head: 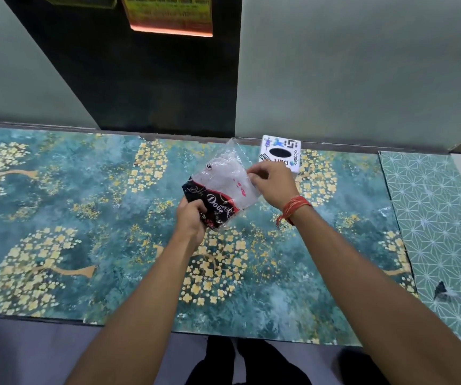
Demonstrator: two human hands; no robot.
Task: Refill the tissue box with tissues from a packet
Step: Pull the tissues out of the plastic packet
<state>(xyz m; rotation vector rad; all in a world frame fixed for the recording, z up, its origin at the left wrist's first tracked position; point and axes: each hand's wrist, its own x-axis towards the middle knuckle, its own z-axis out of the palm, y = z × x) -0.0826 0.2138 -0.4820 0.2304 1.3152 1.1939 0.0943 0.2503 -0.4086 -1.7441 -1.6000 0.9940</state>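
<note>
A clear plastic tissue packet (222,180) with a black and red printed end hangs above the table between both hands. My left hand (190,216) grips the printed lower end. My right hand (271,183) pinches the clear upper right edge of the packet; a red thread band circles that wrist. A white tissue box (280,152) covered in stickers, with a black oval slot on top, stands near the wall just beyond my right hand. Whether tissues are inside the packet, I cannot tell.
The table carries a teal cover with yellow flower clusters (85,218). A pale green geometric mat (440,218) lies at the right end. A grey-green wall (362,79) and a dark panel (154,79) rise behind the table's far edge.
</note>
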